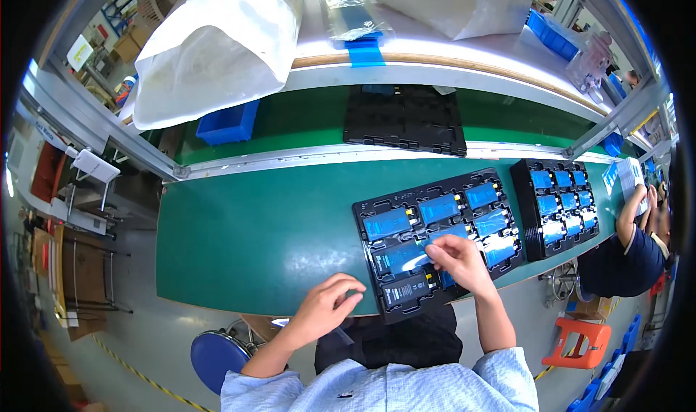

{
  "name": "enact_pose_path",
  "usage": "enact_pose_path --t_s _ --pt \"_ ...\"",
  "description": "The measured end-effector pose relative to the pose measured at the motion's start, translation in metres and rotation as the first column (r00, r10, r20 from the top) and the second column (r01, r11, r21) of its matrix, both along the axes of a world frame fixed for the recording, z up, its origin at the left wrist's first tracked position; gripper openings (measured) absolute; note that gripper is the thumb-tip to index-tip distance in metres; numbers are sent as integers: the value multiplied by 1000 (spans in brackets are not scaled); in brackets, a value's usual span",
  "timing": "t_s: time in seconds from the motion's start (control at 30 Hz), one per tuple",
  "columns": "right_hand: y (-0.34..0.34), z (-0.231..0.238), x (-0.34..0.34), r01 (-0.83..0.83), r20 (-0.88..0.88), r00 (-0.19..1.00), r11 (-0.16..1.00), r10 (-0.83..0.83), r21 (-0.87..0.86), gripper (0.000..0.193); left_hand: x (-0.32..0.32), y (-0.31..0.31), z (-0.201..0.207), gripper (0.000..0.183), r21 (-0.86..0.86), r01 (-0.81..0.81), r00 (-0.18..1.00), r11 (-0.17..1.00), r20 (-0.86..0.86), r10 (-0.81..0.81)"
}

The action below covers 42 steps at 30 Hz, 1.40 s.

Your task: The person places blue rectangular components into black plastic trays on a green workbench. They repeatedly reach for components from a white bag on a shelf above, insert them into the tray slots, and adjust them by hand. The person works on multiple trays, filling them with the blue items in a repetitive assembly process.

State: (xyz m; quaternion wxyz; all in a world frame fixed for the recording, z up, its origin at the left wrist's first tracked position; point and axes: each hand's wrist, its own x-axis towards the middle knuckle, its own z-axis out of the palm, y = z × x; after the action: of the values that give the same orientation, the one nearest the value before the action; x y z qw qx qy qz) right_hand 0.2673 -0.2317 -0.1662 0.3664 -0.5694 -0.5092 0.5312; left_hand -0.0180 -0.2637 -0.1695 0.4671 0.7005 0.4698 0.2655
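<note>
Right hand [464, 263]: thumb and forefinger tips close together over glossy blue-filmed flat pack [397, 260]; cannot tell whether they pinch film. Left hand [328, 307] loosely curled, thumb apart, beside black moulded tray [395, 315] holding packs. Nearest dark pack [406, 291]: pale print, too small to read. Smooth green tabletop [246, 231].

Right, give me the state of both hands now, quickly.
Left hand: open, loosely curled, nothing visible in it.
Right hand: pinched closed over the nearest black tray; whether it grips anything cannot be told.
</note>
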Motion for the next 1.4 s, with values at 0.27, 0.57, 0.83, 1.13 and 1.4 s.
enact_pose_path --t_s 0.27,0.57,0.83,1.13,1.4 --pt "14 -9 -10 -48 144 988 998 55 -50 22 23 5 -14 30 398 13 957 917 -271 104" --pt "15 -4 -17 -76 188 978 994 89 -75 20 26 6 -18 34 427 -13 964 904 -236 126" --pt "16 -4 -17 -96 212 971 993 108 -70 20 26 9 -14 32 398 -18 963 917 -239 122" --pt "16 -4 -17 -102 220 969 993 110 -51 21 26 10 -16 33 379 10 962 926 -257 95" --pt "16 -6 -17 -94 266 959 996 93 -12 22 30 10 -11 42 425 139 925 895 -379 36"
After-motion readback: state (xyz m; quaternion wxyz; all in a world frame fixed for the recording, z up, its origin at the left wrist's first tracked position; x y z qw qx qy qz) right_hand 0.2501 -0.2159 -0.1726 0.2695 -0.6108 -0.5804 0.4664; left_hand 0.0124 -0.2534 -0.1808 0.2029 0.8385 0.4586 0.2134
